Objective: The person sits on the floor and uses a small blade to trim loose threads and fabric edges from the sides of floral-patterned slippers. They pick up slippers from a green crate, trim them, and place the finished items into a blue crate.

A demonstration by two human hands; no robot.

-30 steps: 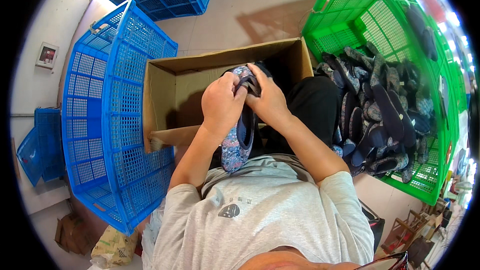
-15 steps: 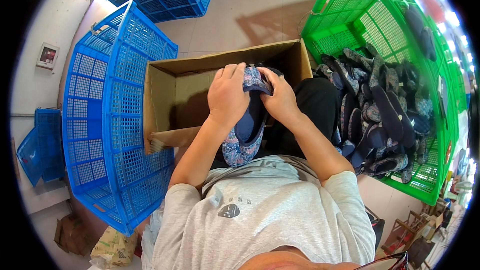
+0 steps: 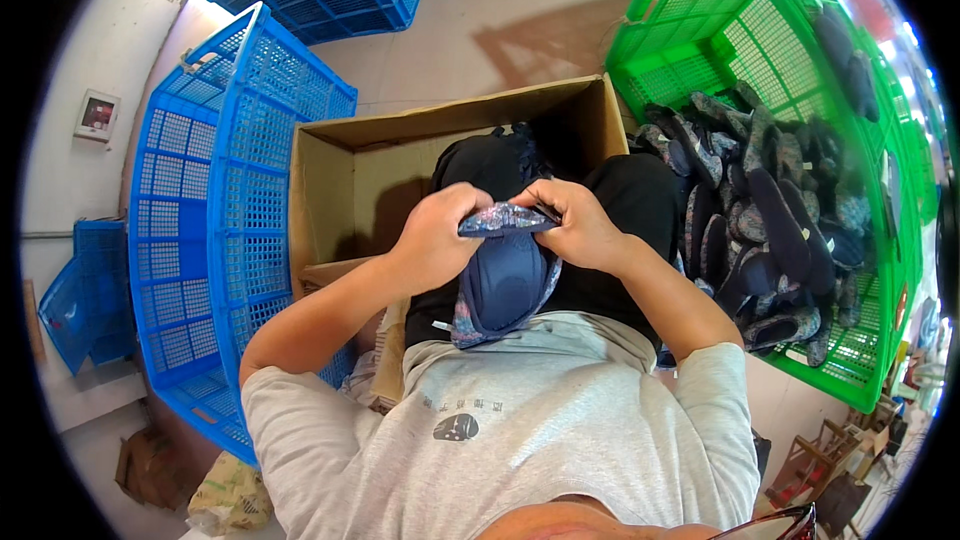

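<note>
Your left hand (image 3: 432, 240) and right hand (image 3: 578, 228) each pinched an end of the slipper's (image 3: 503, 275) patterned upper, both closed on it, above your lap and just in front of the open box (image 3: 340, 180). Half a second earlier, both hands sat further forward over the box, wrapped round the slipper; they had since drawn back toward your chest, and the blue insole faced up. The blue crate (image 3: 200, 210) stood to your left, the green crate (image 3: 700, 60) of dark slippers to your right.
</note>
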